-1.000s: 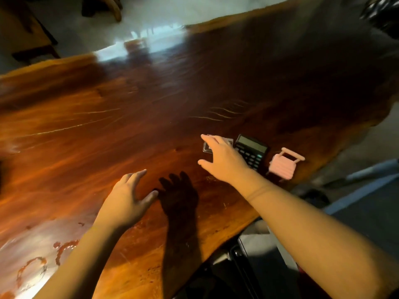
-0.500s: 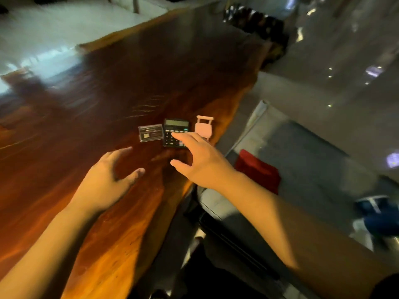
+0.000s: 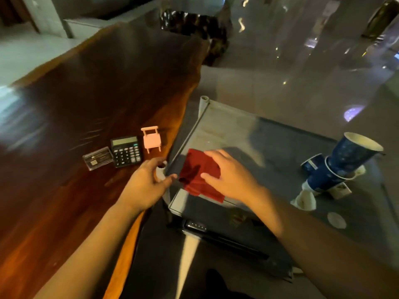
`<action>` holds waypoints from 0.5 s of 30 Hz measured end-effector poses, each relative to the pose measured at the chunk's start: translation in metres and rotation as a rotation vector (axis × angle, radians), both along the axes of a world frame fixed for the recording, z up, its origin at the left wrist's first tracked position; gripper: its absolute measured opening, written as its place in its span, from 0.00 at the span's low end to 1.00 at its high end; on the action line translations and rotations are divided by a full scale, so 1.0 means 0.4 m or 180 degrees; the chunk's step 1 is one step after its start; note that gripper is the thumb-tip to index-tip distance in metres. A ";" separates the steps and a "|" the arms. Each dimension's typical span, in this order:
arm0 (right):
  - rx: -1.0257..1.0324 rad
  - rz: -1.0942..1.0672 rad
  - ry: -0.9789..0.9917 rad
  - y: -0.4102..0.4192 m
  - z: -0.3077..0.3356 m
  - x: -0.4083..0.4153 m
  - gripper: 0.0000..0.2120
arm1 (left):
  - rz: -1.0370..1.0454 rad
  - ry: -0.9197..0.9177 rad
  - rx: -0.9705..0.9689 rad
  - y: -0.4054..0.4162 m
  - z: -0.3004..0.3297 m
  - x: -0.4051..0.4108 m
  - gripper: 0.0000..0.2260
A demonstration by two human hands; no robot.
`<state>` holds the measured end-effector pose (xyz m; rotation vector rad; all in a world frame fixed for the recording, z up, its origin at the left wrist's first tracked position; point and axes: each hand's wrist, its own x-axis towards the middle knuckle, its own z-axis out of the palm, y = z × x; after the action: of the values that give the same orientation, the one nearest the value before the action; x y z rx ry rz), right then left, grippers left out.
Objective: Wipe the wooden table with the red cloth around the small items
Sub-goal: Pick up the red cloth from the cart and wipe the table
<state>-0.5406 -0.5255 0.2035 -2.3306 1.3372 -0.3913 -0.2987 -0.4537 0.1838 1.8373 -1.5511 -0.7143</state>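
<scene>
The red cloth (image 3: 192,169) lies crumpled on a grey shelf top (image 3: 237,130) just right of the wooden table (image 3: 86,93). My right hand (image 3: 231,178) is on the cloth, with thumb and fingers closed on its right part. My left hand (image 3: 144,186) hovers open over the table's right edge, its fingers apart and close to the cloth's left side. On the table near that edge sit three small items in a row: a clear card case (image 3: 98,158), a black calculator (image 3: 126,151) and a tiny pink chair (image 3: 151,140).
Blue paper cups (image 3: 345,156) lie tipped and stacked at the shelf's right side, with small white cups (image 3: 304,199) and a white lid (image 3: 336,220) beside them. A white shelf post (image 3: 204,102) stands next to the table edge. The floor beyond is dark and shiny.
The view swung right from the table to the shelf. My right hand moved off the table onto the red cloth, and my left hand followed to the table's edge.
</scene>
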 end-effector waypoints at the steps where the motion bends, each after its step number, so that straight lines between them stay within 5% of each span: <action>1: 0.0044 -0.0070 0.0004 -0.015 -0.010 -0.029 0.30 | -0.0028 0.0018 0.0044 -0.022 -0.008 -0.027 0.26; 15: 0.1274 -0.1100 -0.0323 -0.180 -0.214 -0.183 0.27 | -0.0132 -0.0354 0.1065 -0.305 -0.148 -0.214 0.30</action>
<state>-0.6139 -0.5976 0.1177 -1.7388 1.6022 -0.3046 -0.3843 -0.5758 0.1245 2.1225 -1.6207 -0.9528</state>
